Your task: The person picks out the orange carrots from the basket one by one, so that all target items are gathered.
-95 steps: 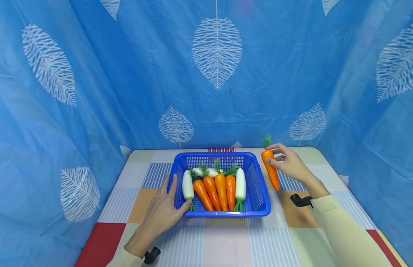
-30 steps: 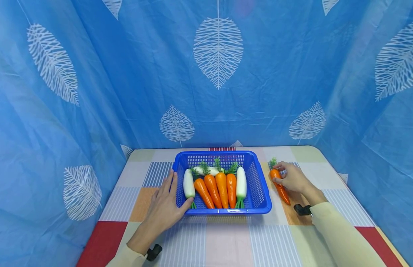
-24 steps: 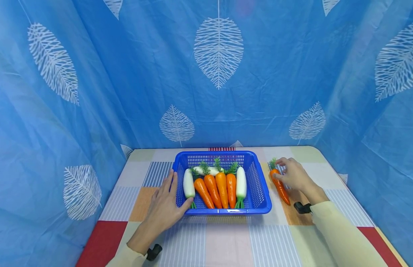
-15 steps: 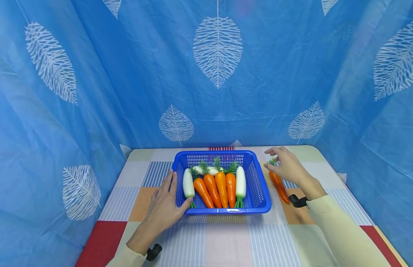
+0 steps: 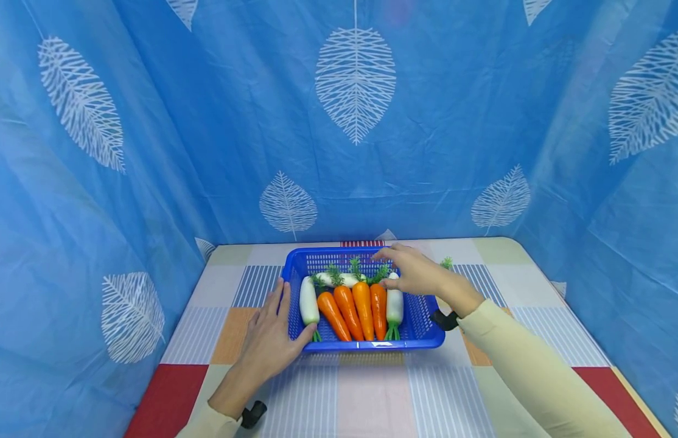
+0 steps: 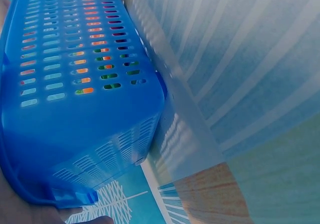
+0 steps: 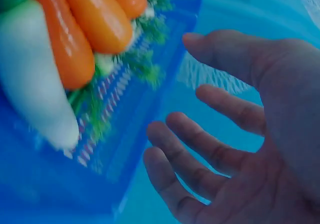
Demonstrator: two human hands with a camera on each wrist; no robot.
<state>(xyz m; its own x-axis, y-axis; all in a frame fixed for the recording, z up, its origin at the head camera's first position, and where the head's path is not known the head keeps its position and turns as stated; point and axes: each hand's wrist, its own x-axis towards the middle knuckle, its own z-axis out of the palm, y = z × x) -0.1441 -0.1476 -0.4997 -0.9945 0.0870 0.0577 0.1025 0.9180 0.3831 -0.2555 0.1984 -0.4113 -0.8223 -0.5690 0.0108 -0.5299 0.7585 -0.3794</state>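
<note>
A: Where's the right hand (image 5: pixel 412 271)?

B: Over the right part of the blue basket (image 5: pixel 366 345), just below the middle of the frame. Its fingers are apart and hold nothing.

A: Which veggies are close?

B: The right-end carrot (image 5: pixel 378 313) and the right white radish (image 5: pixel 395 304), both in the basket. They lie side by side, long ways up and down the frame, mostly lower than the fingertips. The carrot's leafy end is up by the fingers.

A: Is the hand touching them?

B: I don't think so. The right wrist view shows a gap.

A: And the left hand (image 5: pixel 270 340)?

B: It rests on the basket's left edge, fingers straight, thumb near the lower left corner. It's well away from that carrot, so the right hand is nearer.
</note>
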